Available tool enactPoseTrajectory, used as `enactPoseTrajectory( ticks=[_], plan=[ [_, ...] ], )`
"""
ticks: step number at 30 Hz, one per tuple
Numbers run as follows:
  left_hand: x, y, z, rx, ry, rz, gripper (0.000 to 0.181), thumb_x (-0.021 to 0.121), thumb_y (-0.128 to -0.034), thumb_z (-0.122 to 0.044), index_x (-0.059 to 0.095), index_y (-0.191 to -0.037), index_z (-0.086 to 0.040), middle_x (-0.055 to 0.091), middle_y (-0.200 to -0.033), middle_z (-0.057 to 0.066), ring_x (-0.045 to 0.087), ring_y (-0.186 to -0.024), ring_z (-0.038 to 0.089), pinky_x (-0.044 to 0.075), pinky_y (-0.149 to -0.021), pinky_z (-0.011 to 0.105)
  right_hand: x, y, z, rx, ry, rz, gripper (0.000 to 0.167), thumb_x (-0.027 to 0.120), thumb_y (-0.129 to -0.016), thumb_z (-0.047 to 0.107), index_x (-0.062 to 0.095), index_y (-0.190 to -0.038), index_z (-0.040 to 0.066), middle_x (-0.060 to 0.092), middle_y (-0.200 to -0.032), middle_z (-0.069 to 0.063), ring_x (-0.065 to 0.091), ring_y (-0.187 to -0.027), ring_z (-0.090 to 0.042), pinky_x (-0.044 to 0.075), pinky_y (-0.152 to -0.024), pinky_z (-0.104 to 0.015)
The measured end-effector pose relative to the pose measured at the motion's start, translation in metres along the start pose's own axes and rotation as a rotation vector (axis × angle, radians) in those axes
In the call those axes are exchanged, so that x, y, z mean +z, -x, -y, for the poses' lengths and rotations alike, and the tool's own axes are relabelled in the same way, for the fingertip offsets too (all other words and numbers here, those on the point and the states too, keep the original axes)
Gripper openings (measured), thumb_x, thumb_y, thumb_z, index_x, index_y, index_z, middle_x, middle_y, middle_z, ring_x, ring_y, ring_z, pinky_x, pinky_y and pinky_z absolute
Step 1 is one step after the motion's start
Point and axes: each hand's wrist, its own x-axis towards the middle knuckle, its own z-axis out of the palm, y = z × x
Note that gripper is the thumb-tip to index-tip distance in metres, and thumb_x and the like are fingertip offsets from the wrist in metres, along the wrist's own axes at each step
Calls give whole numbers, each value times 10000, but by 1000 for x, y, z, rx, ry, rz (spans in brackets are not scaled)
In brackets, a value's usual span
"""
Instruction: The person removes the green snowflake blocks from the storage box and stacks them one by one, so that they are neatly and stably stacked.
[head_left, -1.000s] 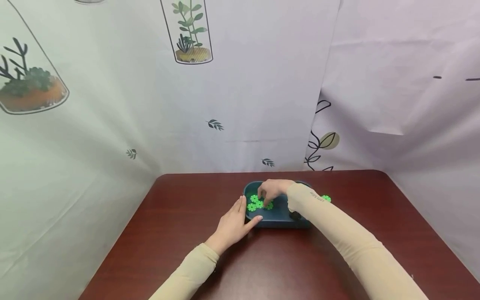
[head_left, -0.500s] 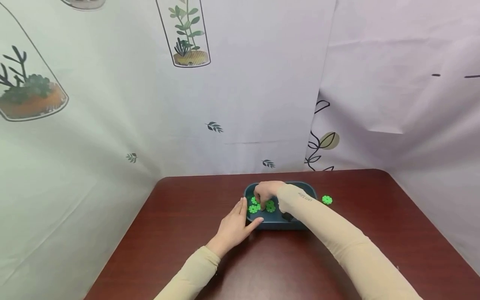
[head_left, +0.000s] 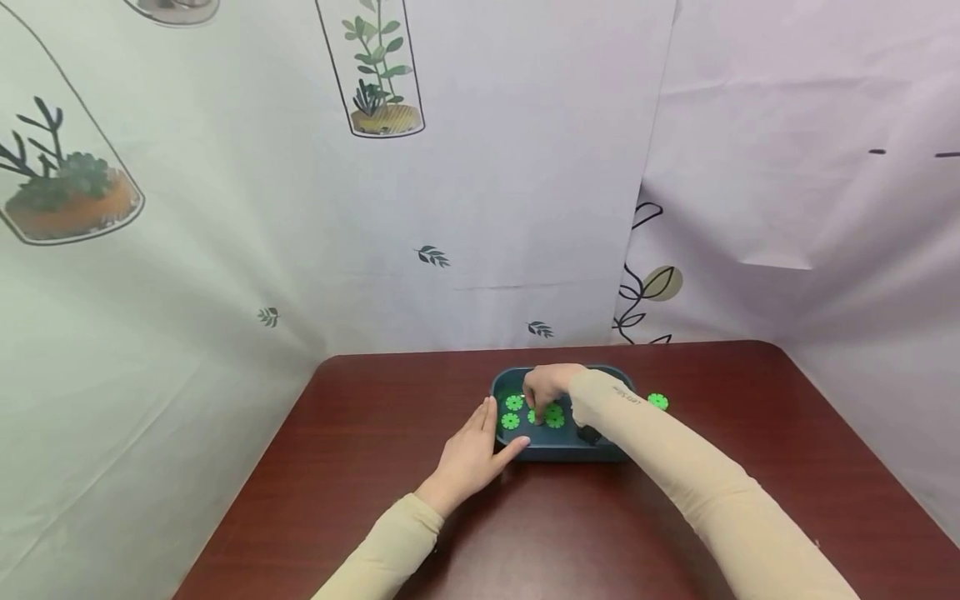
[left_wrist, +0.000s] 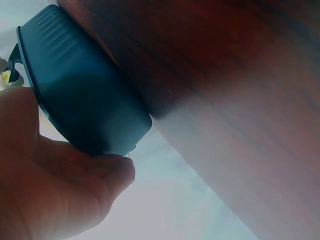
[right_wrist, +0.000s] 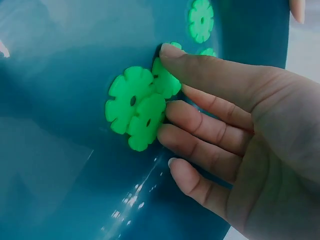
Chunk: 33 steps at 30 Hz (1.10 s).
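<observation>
Though partly behind fingers (right_wrist: 205, 69), probably one disc (right_wrist: 165, 82)

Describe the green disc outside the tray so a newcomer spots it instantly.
On the red-brown table, find the blue tray near the far edge. Just past the tray's right end lies a flower-shaped green disc. It alone rests on the table; other visible green discs are inside.

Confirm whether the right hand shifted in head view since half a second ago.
Yes, slightly rightward: the right hand is now farther from the left rim of the teal tray.
</observation>
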Motion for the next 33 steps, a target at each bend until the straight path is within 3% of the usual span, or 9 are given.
enactPoseTrajectory(
  ticks=[15,22,33],
  plan=[
    [0,1,-1,-10,11,12,1009,404,-954,-743,272,-1560,52,333,-1592,210,349,-1466,295,431,-1080,432,1,24,-33,61,-53,23,220,871,-810,226,664,-803,150,614,-774,14,516,-679,-123,432,-616,-295],
    [4,0,1,-14,21,1,1017,397,-949,-753,271,-1563,48,334,-1593,208,350,-1465,300,430,-1080,439,-2,31,-44,60,-5,6,217,860,-815,175,645,-812,150,618,-778,6,556,-679,-136,448,-617,-300],
    [3,0,1,-17,25,5,1009,415,-952,-740,267,-1564,48,335,-1590,215,358,-1459,309,435,-1075,448,-12,47,-50,-60,-129,-80,142,743,-851,-8,684,-867,119,649,-786,1,577,-691,-159,487,-647,-302]
  ],
)
